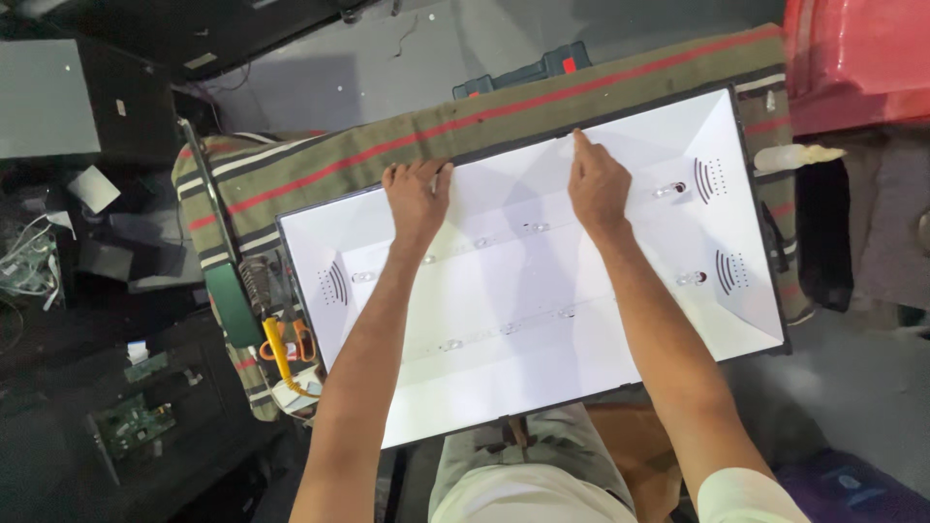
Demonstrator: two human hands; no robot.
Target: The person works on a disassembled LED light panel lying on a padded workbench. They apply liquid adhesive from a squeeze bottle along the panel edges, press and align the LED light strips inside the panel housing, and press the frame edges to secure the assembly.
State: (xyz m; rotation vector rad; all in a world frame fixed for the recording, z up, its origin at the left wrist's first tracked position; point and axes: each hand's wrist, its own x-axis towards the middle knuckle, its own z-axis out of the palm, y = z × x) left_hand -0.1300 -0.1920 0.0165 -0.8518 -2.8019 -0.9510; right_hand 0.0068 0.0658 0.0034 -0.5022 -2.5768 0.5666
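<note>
The white backlight panel (542, 291) lies opened, face up on the striped blanket (320, 169), its small lenses exposed. Both hands work its far edge: left hand (417, 199) curled over the rim, right hand (596, 184) pressing, forefinger extended. Refitting appears unfinished.
</note>
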